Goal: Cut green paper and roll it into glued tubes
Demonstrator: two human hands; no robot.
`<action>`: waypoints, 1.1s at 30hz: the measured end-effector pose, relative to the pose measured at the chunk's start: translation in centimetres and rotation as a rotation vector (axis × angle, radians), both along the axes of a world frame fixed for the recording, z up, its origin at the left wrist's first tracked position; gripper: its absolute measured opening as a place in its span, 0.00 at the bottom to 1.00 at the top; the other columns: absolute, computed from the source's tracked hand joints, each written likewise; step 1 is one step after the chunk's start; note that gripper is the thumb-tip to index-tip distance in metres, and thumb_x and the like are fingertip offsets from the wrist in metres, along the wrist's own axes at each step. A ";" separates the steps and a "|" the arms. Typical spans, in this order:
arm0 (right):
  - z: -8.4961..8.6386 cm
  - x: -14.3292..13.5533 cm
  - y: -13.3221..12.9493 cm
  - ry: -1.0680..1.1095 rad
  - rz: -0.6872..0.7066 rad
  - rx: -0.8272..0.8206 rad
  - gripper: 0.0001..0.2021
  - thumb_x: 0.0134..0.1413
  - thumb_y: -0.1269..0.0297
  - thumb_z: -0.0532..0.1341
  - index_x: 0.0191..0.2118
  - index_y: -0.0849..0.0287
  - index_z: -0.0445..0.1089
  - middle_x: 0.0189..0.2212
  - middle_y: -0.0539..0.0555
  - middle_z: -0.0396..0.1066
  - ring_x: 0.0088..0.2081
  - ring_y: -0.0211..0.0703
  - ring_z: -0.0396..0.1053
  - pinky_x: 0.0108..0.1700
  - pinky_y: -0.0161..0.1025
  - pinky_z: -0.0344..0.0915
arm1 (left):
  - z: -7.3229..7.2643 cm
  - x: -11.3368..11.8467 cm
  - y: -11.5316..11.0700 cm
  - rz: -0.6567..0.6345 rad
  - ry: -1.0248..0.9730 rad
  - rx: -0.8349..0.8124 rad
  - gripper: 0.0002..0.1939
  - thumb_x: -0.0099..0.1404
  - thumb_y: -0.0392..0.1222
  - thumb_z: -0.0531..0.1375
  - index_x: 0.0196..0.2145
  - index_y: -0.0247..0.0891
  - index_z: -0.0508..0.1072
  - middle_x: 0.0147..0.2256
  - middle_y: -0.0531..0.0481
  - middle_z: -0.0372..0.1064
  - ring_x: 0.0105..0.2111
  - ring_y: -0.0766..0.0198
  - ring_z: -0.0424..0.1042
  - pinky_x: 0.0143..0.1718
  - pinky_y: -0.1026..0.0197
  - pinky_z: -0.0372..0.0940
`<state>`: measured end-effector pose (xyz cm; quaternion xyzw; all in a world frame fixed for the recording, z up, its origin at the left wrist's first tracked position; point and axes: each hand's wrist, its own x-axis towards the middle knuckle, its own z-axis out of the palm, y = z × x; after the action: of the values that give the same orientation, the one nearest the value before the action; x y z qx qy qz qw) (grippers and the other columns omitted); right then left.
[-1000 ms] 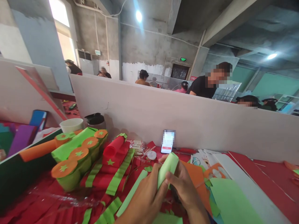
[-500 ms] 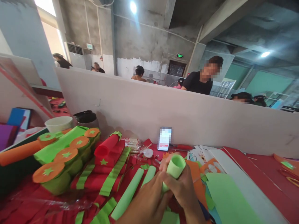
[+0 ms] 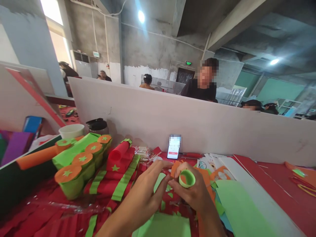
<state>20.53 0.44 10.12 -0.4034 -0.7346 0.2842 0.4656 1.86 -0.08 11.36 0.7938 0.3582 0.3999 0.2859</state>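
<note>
My right hand (image 3: 197,194) is wrapped round a short rolled tube of light green paper (image 3: 192,185), its open end tilted toward me. Orange shows inside the tube. Beside it, my left hand (image 3: 150,186) is open, thumb apart from the stretched fingers, with nothing plainly gripped. Another light green paper piece (image 3: 160,181) shows in the gap between that thumb and the fingers; whether they touch it I cannot tell. A flat light green sheet (image 3: 165,225) lies below my hands.
To the left stand a red paper model with green strips (image 3: 120,179) and green paper cups with orange star tops (image 3: 70,181). A lit phone (image 3: 174,148) leans against the white partition (image 3: 209,128). More green paper (image 3: 244,204) lies right. A person in black (image 3: 203,89) is beyond the partition.
My left hand has let go of the green tube and moved left, opening. The right hand keeps hold of the tube. The view has shifted slightly left.
</note>
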 end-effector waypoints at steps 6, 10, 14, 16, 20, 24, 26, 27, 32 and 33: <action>-0.3 0.2 0.1 0.067 0.066 -0.145 0.12 0.51 0.66 0.66 0.28 0.57 0.60 0.23 0.44 0.58 0.25 0.35 0.55 0.28 0.33 0.57 | 1.8 -0.5 -1.2 -0.043 -0.056 -0.044 0.14 0.73 0.44 0.49 0.54 0.48 0.65 0.50 0.50 0.69 0.48 0.62 0.69 0.51 0.59 0.64; -0.3 -0.1 0.2 0.048 0.160 -0.233 0.08 0.49 0.70 0.64 0.30 0.57 0.63 0.24 0.45 0.59 0.27 0.36 0.56 0.29 0.33 0.58 | 1.9 -0.5 -1.1 -0.045 -0.047 -0.055 0.12 0.73 0.44 0.50 0.49 0.47 0.69 0.45 0.52 0.71 0.45 0.63 0.70 0.48 0.60 0.64; -0.3 -0.3 0.1 -0.139 0.208 -0.313 0.07 0.47 0.68 0.65 0.35 0.57 0.69 0.26 0.45 0.65 0.28 0.38 0.62 0.32 0.34 0.61 | 1.9 -0.8 -0.6 -0.014 0.031 -0.053 0.10 0.71 0.43 0.52 0.46 0.47 0.71 0.41 0.55 0.73 0.42 0.65 0.70 0.45 0.62 0.63; -0.4 -0.3 0.0 -0.267 0.186 -0.349 0.09 0.46 0.65 0.66 0.36 0.56 0.71 0.28 0.46 0.69 0.30 0.39 0.65 0.32 0.33 0.61 | 1.7 -1.1 -0.4 -0.021 0.104 -0.054 0.09 0.70 0.41 0.54 0.44 0.47 0.73 0.39 0.56 0.73 0.39 0.66 0.71 0.41 0.63 0.62; -0.7 -0.3 -0.1 -0.504 0.180 -0.419 0.14 0.42 0.59 0.69 0.38 0.55 0.72 0.31 0.46 0.73 0.32 0.40 0.68 0.29 0.32 0.58 | 1.1 -1.6 0.1 -0.063 0.260 -0.047 0.10 0.63 0.33 0.58 0.37 0.45 0.75 0.35 0.56 0.74 0.34 0.66 0.70 0.34 0.65 0.58; -0.9 -0.4 0.2 -0.610 0.282 -0.450 0.14 0.42 0.56 0.68 0.36 0.55 0.72 0.29 0.45 0.73 0.29 0.38 0.68 0.27 0.31 0.57 | 0.2 -1.5 0.3 -0.055 0.387 -0.032 0.13 0.59 0.28 0.55 0.35 0.42 0.76 0.33 0.52 0.74 0.30 0.65 0.69 0.30 0.64 0.55; -0.9 -0.4 0.3 -0.640 0.291 -0.472 0.15 0.41 0.55 0.68 0.36 0.55 0.73 0.30 0.45 0.75 0.29 0.38 0.69 0.27 0.31 0.57 | -0.2 -1.3 0.3 -0.043 0.418 -0.025 0.12 0.59 0.29 0.54 0.33 0.40 0.75 0.32 0.51 0.74 0.30 0.64 0.69 0.30 0.64 0.54; -0.8 -0.3 0.3 -0.656 0.286 -0.493 0.15 0.41 0.55 0.69 0.36 0.55 0.73 0.30 0.45 0.75 0.30 0.38 0.69 0.27 0.31 0.56 | -0.4 -1.2 0.4 -0.037 0.432 -0.026 0.12 0.59 0.29 0.53 0.32 0.40 0.74 0.32 0.51 0.74 0.31 0.64 0.69 0.30 0.64 0.54; -0.5 0.0 0.3 -0.664 0.287 -0.621 0.20 0.42 0.53 0.68 0.43 0.53 0.73 0.29 0.45 0.77 0.32 0.40 0.73 0.28 0.31 0.58 | -0.6 -1.1 0.6 0.018 0.487 -0.083 0.14 0.60 0.30 0.51 0.32 0.42 0.75 0.30 0.51 0.74 0.30 0.63 0.70 0.30 0.63 0.53; -0.4 0.0 0.3 -0.654 0.295 -0.615 0.20 0.42 0.53 0.68 0.44 0.52 0.73 0.30 0.45 0.77 0.33 0.40 0.73 0.29 0.31 0.59 | -0.4 -1.1 0.7 0.024 0.492 -0.097 0.14 0.60 0.30 0.51 0.32 0.42 0.75 0.29 0.51 0.74 0.29 0.63 0.70 0.29 0.63 0.53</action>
<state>20.50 0.75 9.72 -0.4821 -0.7739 0.4101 0.0233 0.76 0.61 10.93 0.8482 0.4453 0.1801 0.2231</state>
